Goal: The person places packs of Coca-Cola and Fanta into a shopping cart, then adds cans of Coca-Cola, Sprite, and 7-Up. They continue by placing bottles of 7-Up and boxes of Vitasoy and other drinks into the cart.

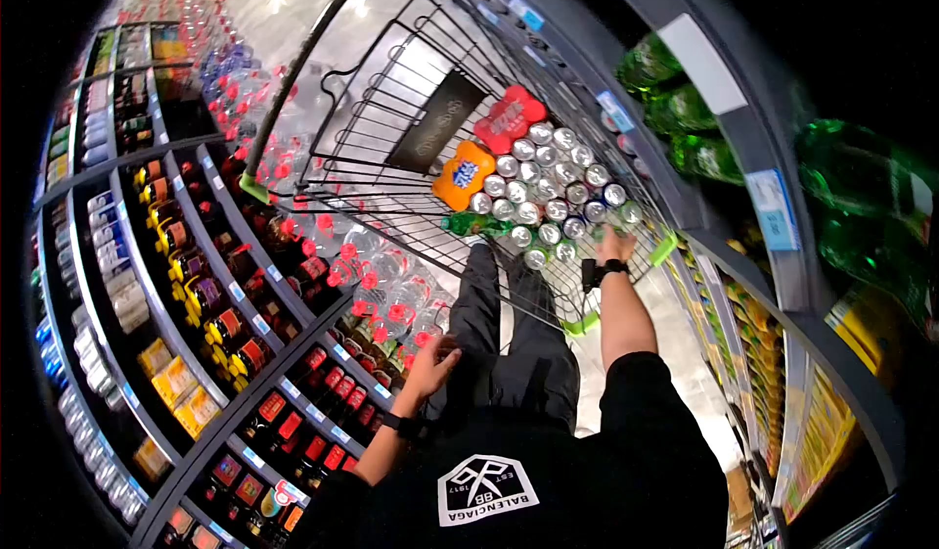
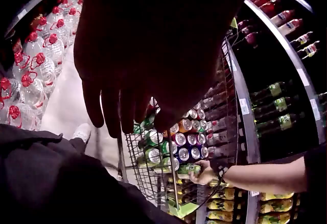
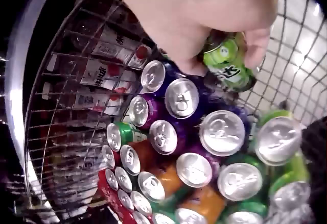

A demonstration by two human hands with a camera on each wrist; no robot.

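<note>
My right hand [image 1: 614, 244] grips a green drink can [image 3: 227, 71] at the near right corner of a wire shopping cart [image 1: 664, 250]. In the right wrist view, the fingers and thumb are curled round the can, close beside the other cans. Many cans with silver tops [image 3: 222, 133] stand upright in rows in the cart, green, purple, orange and red among them. My left hand [image 1: 430, 368] hangs by the left thigh, holding nothing, its fingers loose. It shows as a dark shape in the left wrist view.
An orange pack [image 1: 464, 175], a red pack [image 1: 510, 120] and a green bottle [image 1: 474, 225] lie by the cans. Large clear bottles with red caps [image 1: 391, 299] line the left side. Shelves of drinks rise on both sides, with big green bottles [image 1: 871, 197] at right.
</note>
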